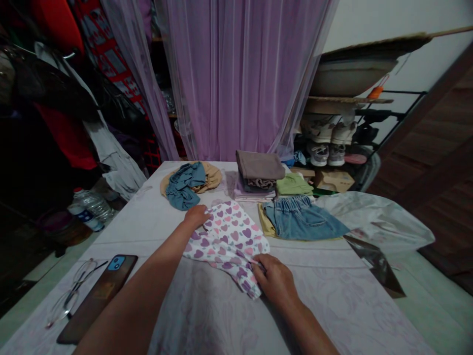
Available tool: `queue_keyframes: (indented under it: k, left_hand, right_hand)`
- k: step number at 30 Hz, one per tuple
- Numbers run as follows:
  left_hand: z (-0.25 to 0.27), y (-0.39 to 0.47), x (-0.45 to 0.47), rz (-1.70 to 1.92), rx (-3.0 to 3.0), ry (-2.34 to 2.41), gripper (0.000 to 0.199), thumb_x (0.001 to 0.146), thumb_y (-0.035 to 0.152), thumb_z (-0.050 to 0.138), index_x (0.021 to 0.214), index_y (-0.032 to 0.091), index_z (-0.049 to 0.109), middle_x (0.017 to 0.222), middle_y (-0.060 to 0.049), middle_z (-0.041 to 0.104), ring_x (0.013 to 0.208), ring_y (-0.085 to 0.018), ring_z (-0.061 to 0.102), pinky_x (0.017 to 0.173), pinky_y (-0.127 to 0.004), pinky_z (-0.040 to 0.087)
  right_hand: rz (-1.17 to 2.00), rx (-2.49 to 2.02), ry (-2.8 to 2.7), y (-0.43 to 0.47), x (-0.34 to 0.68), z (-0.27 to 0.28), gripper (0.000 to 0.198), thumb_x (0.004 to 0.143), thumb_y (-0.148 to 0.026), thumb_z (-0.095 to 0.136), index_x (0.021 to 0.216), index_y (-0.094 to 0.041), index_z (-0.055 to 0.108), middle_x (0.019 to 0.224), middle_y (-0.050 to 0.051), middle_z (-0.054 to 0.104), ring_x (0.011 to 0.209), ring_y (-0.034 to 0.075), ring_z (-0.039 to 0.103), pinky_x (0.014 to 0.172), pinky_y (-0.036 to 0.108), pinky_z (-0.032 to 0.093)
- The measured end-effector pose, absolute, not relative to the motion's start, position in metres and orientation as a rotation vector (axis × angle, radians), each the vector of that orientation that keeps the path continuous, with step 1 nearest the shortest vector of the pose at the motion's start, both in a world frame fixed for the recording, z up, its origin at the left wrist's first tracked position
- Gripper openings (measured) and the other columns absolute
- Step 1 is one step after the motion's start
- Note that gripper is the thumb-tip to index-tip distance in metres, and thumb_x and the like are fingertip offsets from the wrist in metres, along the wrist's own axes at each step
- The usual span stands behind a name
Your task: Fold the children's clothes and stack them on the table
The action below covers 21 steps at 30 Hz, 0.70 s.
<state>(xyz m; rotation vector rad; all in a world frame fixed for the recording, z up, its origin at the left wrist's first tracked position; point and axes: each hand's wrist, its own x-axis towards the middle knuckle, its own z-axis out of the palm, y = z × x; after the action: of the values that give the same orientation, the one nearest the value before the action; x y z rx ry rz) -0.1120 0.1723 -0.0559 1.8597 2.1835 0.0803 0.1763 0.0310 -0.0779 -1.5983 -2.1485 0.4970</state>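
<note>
A white garment with purple and pink hearts (231,229) lies spread and rumpled on the cloth-covered table (207,315); its exact kind cannot be told. My left hand (197,217) is closed on its far left edge, with the arm stretched forward. At the near right side, my right hand (276,278) pinches the fabric beside a narrow, creased part that points toward me. Just beyond the garment sits a bunched blue cloth (186,185) on a tan one (210,178). Denim shorts (305,219) lie flat to its right, over something yellow.
Behind stands a stack of folded clothes with a brown piece (260,165) on top, beside green folded cloth (294,184). Eyeglasses (74,291) and a phone (101,296) lie at the near left. A clear plastic bag (380,222) is at the right edge. A purple curtain (236,79) hangs behind.
</note>
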Motion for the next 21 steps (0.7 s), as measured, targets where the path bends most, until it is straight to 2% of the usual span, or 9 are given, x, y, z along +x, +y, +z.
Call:
queue_keyframes:
  k: [4, 7, 9, 12, 14, 18, 21]
  left_hand:
    - [-0.054, 0.159, -0.131, 0.097, 1.798, 2.235, 0.034, 0.088, 0.037, 0.05, 0.113, 0.019, 0.064, 0.118, -0.01, 0.069, 0.108, -0.024, 0.064, 0.086, -0.029, 0.048]
    - [-0.047, 0.141, -0.156, 0.092, 1.724, 2.301, 0.033, 0.086, 0.036, 0.05, 0.11, 0.017, 0.063, 0.111, -0.011, 0.07, 0.103, -0.025, 0.066, 0.082, -0.03, 0.049]
    - [-0.043, 0.127, -0.172, 0.138, 1.671, 2.339, 0.039, 0.083, 0.038, 0.053, 0.115, 0.016, 0.06, 0.112, -0.012, 0.07, 0.1, -0.025, 0.067, 0.081, -0.03, 0.05]
    - [-0.043, 0.101, -0.186, 0.454, 1.618, 2.283, 0.056, 0.08, 0.047, 0.054, 0.126, 0.015, 0.052, 0.122, -0.013, 0.064, 0.1, -0.022, 0.066, 0.083, -0.029, 0.051]
    - [-0.044, 0.081, -0.189, 0.654, 1.612, 2.197, 0.059, 0.078, 0.053, 0.053, 0.123, 0.016, 0.054, 0.123, -0.013, 0.063, 0.1, -0.022, 0.065, 0.084, -0.03, 0.051]
    - [-0.045, 0.042, -0.192, 0.636, 1.511, 2.226, 0.058, 0.069, 0.066, 0.054, 0.103, 0.019, 0.063, 0.099, -0.007, 0.069, 0.087, -0.023, 0.066, 0.077, -0.032, 0.05]
    - [-0.045, 0.024, -0.193, 0.58, 1.418, 2.168, 0.054, 0.066, 0.068, 0.056, 0.09, 0.02, 0.063, 0.077, -0.002, 0.066, 0.073, -0.021, 0.063, 0.065, -0.03, 0.046]
  right_hand:
    - [0.597, -1.56, -2.192, 0.049, 0.183, -0.073, 0.024, 0.088, -0.032, 0.049, 0.099, -0.025, 0.069, 0.099, 0.004, 0.072, 0.089, 0.02, 0.067, 0.074, 0.027, 0.045]
    - [0.667, -1.486, -2.162, 0.059, 0.18, -0.07, 0.025, 0.086, -0.032, 0.052, 0.103, -0.025, 0.069, 0.102, 0.004, 0.072, 0.091, 0.021, 0.067, 0.077, 0.029, 0.047]
    - [0.698, -1.415, -2.112, 0.059, 0.173, -0.073, 0.03, 0.084, -0.032, 0.053, 0.109, -0.025, 0.068, 0.108, 0.005, 0.071, 0.097, 0.022, 0.067, 0.081, 0.03, 0.049]
    - [0.717, -1.328, -2.013, 0.051, 0.164, -0.081, 0.039, 0.082, -0.035, 0.055, 0.117, -0.023, 0.065, 0.117, 0.007, 0.069, 0.106, 0.023, 0.065, 0.089, 0.033, 0.05]
    - [0.724, -1.313, -1.95, 0.044, 0.161, -0.086, 0.041, 0.081, -0.037, 0.055, 0.118, -0.022, 0.065, 0.118, 0.007, 0.069, 0.106, 0.024, 0.066, 0.09, 0.034, 0.05]
    - [0.708, -1.399, -1.841, 0.033, 0.166, -0.089, 0.047, 0.079, -0.045, 0.058, 0.119, -0.021, 0.064, 0.109, 0.008, 0.072, 0.092, 0.023, 0.069, 0.079, 0.032, 0.053]
    - [0.721, -1.545, -1.821, 0.029, 0.17, -0.088, 0.053, 0.078, -0.053, 0.057, 0.12, -0.021, 0.062, 0.086, 0.004, 0.073, 0.067, 0.02, 0.067, 0.062, 0.029, 0.051]
